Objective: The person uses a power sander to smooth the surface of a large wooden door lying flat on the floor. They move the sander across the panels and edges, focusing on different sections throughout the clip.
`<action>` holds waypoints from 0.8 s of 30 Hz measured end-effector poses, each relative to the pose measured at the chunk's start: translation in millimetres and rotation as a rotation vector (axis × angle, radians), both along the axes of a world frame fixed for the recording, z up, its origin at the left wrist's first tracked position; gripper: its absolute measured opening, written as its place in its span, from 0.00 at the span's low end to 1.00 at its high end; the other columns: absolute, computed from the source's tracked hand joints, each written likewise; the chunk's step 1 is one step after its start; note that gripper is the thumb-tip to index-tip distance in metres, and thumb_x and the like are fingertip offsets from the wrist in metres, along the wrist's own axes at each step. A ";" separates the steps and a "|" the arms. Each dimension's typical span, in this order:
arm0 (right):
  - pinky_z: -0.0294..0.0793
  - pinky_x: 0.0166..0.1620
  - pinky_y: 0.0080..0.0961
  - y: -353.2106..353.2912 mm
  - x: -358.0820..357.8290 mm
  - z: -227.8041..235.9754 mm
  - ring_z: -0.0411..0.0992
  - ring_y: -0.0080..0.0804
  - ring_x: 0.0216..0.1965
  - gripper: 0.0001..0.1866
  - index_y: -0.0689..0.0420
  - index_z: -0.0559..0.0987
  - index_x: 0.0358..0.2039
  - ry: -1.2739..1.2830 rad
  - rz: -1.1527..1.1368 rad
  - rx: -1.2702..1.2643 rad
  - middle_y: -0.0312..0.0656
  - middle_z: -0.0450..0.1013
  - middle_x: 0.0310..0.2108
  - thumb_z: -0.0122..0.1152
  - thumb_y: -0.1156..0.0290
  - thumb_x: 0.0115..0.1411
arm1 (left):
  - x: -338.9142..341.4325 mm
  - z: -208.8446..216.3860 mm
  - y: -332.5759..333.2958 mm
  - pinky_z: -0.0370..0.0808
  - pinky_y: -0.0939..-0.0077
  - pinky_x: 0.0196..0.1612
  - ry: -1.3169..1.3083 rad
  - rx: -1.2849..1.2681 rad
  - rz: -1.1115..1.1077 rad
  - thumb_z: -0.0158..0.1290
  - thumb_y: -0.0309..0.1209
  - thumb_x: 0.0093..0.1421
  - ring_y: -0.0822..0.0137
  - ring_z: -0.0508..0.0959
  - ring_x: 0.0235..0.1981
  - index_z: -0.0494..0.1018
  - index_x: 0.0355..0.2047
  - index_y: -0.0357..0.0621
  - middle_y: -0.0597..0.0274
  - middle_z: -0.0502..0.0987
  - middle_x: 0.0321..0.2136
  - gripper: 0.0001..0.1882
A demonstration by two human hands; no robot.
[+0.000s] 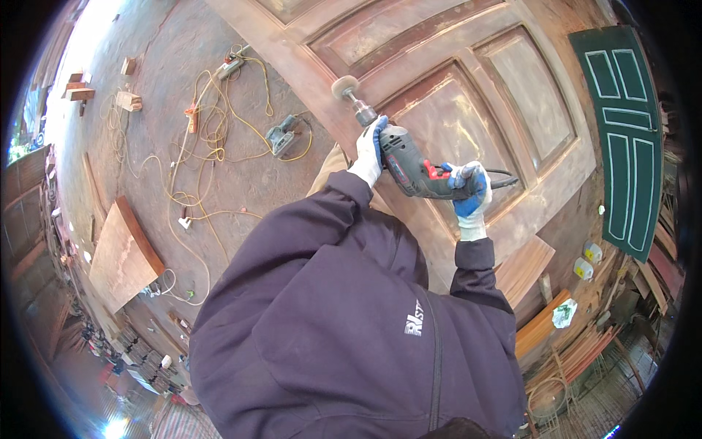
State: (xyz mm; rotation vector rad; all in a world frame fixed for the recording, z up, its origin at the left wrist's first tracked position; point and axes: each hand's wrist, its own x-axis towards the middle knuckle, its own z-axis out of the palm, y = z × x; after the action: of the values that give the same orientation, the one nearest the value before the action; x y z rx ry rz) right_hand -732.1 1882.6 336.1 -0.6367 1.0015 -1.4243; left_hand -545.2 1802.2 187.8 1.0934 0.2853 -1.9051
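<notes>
Drill point(406, 164), one, grey with a red trigger, in the head view, held above the near left border of one brown panelled door point(457, 53). At its nose, one round pale wheel point(345, 88); contact between wheel and door impossible to tell. Long axis slanting from lower right to upper left, wheel end pointing up and left, away from the body; rear grip toward the lower right. Two gloved hands, apart from each other: left hand point(371, 152) clasped around the front of the body just behind the chuck, right hand point(473, 194) wrapped around the rear grip. To the left, on the brown floor, one sander point(281, 137), one pale socket strip point(229, 68) and one orange socket strip point(191, 117) amid tangled cords point(219, 154); lower down, one thick wooden slab point(124, 252). To the right, one dark green door point(624, 139) with five white-outlined panels, and two pale jugs point(583, 268) near its lower end.
</notes>
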 end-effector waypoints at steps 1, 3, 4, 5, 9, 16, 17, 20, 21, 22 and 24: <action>0.66 0.51 0.47 0.0 -0.6 -0.4 0.64 0.30 0.21 0.19 0.58 0.68 0.24 -0.002 0.003 -0.002 0.37 0.63 0.17 0.46 0.54 0.63 | -0.6 0.9 -1.0 0.76 0.64 0.27 -0.007 -0.004 -0.004 0.54 0.42 0.57 0.62 0.77 0.21 0.73 0.27 0.48 0.61 0.77 0.22 0.12; 0.65 0.52 0.48 -0.6 -1.6 -2.5 0.65 0.31 0.22 0.19 0.58 0.68 0.26 -0.009 -0.018 -0.001 0.37 0.63 0.18 0.47 0.54 0.63 | -2.5 2.3 -3.1 0.76 0.65 0.27 -0.014 0.009 -0.020 0.54 0.42 0.57 0.62 0.76 0.21 0.73 0.27 0.48 0.61 0.77 0.22 0.12; 0.65 0.52 0.48 -1.6 -1.8 -2.4 0.65 0.31 0.22 0.19 0.58 0.69 0.26 -0.013 -0.024 -0.002 0.37 0.63 0.18 0.47 0.54 0.63 | -3.2 2.8 -4.8 0.76 0.65 0.27 -0.017 0.013 -0.024 0.54 0.42 0.57 0.62 0.76 0.21 0.73 0.27 0.48 0.60 0.77 0.22 0.12; 0.65 0.53 0.47 -3.0 -2.1 -1.6 0.65 0.31 0.22 0.19 0.58 0.69 0.27 -0.027 -0.049 0.007 0.37 0.63 0.18 0.47 0.54 0.63 | -4.5 3.1 -10.3 0.76 0.65 0.27 -0.029 -0.019 -0.034 0.55 0.42 0.57 0.63 0.76 0.21 0.72 0.28 0.48 0.61 0.77 0.22 0.11; 0.63 0.54 0.46 -7.0 -0.1 -7.3 0.65 0.31 0.24 0.18 0.57 0.70 0.28 -0.049 -0.090 0.008 0.36 0.63 0.19 0.46 0.54 0.63 | -8.7 15.0 -25.5 0.76 0.66 0.28 -0.097 -0.094 -0.015 0.57 0.38 0.55 0.64 0.76 0.21 0.71 0.30 0.46 0.62 0.75 0.21 0.10; 0.63 0.54 0.46 15.3 2.4 -16.7 0.63 0.31 0.23 0.18 0.58 0.68 0.27 -0.075 -0.125 0.104 0.36 0.61 0.19 0.45 0.55 0.63 | 7.4 42.5 -0.6 0.74 0.71 0.27 -0.061 0.015 -0.049 0.58 0.36 0.55 0.67 0.75 0.20 0.73 0.34 0.46 0.63 0.76 0.23 0.10; 0.63 0.54 0.46 18.0 0.9 -15.7 0.63 0.31 0.23 0.18 0.58 0.68 0.28 -0.084 -0.119 0.098 0.36 0.61 0.19 0.45 0.55 0.63 | 5.4 50.2 0.1 0.74 0.71 0.27 -0.110 0.028 -0.056 0.58 0.37 0.56 0.68 0.75 0.20 0.73 0.33 0.46 0.63 0.76 0.23 0.10; 0.62 0.55 0.47 8.3 -7.6 -10.2 0.64 0.31 0.23 0.17 0.57 0.69 0.28 -0.098 -0.092 0.086 0.36 0.61 0.19 0.45 0.55 0.63 | 0.6 38.8 -2.7 0.74 0.71 0.28 -0.122 0.004 -0.066 0.58 0.38 0.56 0.68 0.75 0.21 0.74 0.33 0.46 0.64 0.76 0.23 0.10; 0.62 0.55 0.47 4.6 -12.5 -7.6 0.64 0.32 0.23 0.17 0.57 0.69 0.28 -0.091 -0.094 0.082 0.36 0.61 0.19 0.45 0.55 0.63 | -4.3 40.2 -5.4 0.74 0.71 0.28 -0.132 -0.001 -0.072 0.58 0.38 0.56 0.68 0.75 0.21 0.74 0.33 0.46 0.64 0.76 0.23 0.10; 0.61 0.55 0.47 0.5 -17.2 -4.2 0.64 0.32 0.23 0.17 0.56 0.69 0.28 -0.084 -0.096 0.079 0.36 0.61 0.19 0.45 0.55 0.63 | -9.8 41.5 -9.8 0.73 0.72 0.28 -0.118 -0.025 -0.085 0.57 0.38 0.56 0.68 0.76 0.21 0.75 0.32 0.46 0.63 0.77 0.23 0.10; 0.61 0.56 0.49 -8.5 -26.6 -1.6 0.64 0.32 0.23 0.16 0.56 0.70 0.28 -0.062 -0.127 0.071 0.36 0.62 0.19 0.45 0.55 0.62 | -24.3 42.7 -25.8 0.73 0.72 0.28 -0.105 -0.050 -0.121 0.57 0.38 0.56 0.68 0.76 0.21 0.75 0.31 0.45 0.63 0.77 0.23 0.10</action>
State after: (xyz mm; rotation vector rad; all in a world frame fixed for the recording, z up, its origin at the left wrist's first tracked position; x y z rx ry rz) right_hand -758.7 1874.1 334.5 -0.4813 1.0543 -1.5031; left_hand -569.5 1776.4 230.5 1.1959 0.1141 -1.9425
